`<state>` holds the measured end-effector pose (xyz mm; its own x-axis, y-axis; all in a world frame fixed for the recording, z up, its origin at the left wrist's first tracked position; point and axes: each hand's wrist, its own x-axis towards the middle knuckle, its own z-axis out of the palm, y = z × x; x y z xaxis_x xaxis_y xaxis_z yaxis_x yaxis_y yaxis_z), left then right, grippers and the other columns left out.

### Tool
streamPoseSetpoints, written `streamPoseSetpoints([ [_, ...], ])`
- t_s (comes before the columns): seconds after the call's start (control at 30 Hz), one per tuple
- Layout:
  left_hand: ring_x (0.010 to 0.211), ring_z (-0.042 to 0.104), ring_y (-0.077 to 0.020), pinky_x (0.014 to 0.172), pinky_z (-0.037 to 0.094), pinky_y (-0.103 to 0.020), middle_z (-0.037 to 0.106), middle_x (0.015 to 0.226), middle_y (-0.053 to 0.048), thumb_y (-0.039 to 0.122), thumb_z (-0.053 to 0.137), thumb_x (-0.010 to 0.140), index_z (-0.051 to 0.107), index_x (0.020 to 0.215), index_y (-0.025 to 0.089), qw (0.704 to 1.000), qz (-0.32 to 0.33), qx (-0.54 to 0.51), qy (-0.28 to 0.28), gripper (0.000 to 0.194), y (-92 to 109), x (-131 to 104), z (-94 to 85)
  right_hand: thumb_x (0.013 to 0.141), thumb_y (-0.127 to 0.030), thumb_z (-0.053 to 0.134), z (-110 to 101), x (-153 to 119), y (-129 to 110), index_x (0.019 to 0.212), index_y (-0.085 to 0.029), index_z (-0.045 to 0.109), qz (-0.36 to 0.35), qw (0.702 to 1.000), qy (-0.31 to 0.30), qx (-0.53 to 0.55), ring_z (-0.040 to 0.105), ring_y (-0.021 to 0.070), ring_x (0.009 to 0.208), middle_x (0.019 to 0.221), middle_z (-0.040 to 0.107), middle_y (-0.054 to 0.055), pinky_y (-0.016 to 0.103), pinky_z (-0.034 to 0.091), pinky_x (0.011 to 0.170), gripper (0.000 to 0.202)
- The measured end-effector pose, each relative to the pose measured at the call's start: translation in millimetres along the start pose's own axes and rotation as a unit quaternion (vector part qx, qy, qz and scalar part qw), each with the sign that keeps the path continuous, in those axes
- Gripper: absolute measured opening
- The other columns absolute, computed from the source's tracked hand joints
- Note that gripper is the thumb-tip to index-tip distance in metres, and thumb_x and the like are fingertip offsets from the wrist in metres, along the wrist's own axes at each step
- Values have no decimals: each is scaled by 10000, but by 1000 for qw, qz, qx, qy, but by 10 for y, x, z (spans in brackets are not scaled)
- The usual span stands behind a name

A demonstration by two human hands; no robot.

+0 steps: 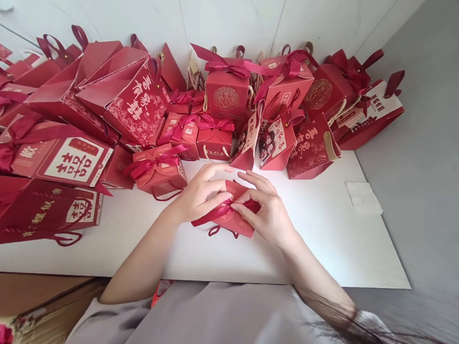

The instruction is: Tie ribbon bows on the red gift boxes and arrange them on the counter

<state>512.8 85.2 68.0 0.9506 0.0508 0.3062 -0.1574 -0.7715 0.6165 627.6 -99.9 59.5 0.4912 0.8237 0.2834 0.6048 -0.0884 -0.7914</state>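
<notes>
A small red gift box [242, 225] sits on the white table in front of me, with a dark red cord handle [223, 232] showing on its near side. Across its top runs a crimson ribbon [217, 212]. My left hand [203, 193] is at the box's left, thumb and forefinger pinched on the ribbon near its middle. From the right, my right hand [265, 207] pinches the same ribbon between thumb and forefinger, its other fingers stretched over the box. The two pinches nearly meet; the fingers partly hide the knot area.
Red gift boxes with ribbon bows, such as one box [160, 171] left of my hands, crowd the table's back and left. A folded white tissue [364, 198] lies by the right edge of the white table [325, 249]. A cardboard carton [23, 292] stands below at left.
</notes>
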Motion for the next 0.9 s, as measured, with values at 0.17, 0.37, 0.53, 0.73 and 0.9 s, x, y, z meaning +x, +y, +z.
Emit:
streamPoseSetpoints([
  [0.17, 1257, 528, -293, 1052, 404, -492, 603, 1306, -100, 226, 620, 897, 599, 788, 187, 972, 105, 199, 72, 117, 43, -3, -22, 850, -309, 729, -3, 3, -5, 821, -237, 708, 7, 1000, -11, -15, 435, 308, 1396, 1399, 598, 90, 562, 344, 1140, 81],
  [0.37, 1277, 504, -267, 1087, 407, -472, 592, 1279, -82, 279, 582, 924, 540, 680, 185, 999, -18, -30, 35, 264, -71, -6, 15, 939, -419, 615, -102, -37, 54, 1057, -255, 643, 68, 990, -20, 118, 577, 248, 1229, 1343, 605, 79, 420, 455, 1028, 204],
  [0.53, 1326, 487, -277, 1156, 348, -498, 560, 1344, -95, 321, 595, 919, 565, 733, 197, 971, -77, -224, -17, 225, -174, -35, 17, 986, -546, 468, -344, -88, 242, 1037, -225, 586, 164, 982, -25, 94, 625, 202, 945, 1050, 660, 57, 346, 469, 855, 346],
  [0.73, 1284, 518, -263, 1144, 359, -493, 582, 1312, -98, 304, 631, 899, 535, 742, 196, 971, -84, -225, -12, 214, -135, -24, 49, 968, -583, 481, -552, -117, 317, 775, -192, 656, 185, 956, -166, 157, 628, 175, 744, 763, 685, 37, 305, 470, 738, 470],
  [0.9, 1177, 573, -241, 1056, 439, -449, 616, 1195, -106, 303, 606, 916, 507, 748, 196, 971, -77, -215, 76, 222, -114, -15, 161, 952, -560, 530, -558, -113, 278, 746, -164, 708, 190, 916, -260, 238, 625, 167, 656, 704, 698, 54, 296, 481, 678, 480],
])
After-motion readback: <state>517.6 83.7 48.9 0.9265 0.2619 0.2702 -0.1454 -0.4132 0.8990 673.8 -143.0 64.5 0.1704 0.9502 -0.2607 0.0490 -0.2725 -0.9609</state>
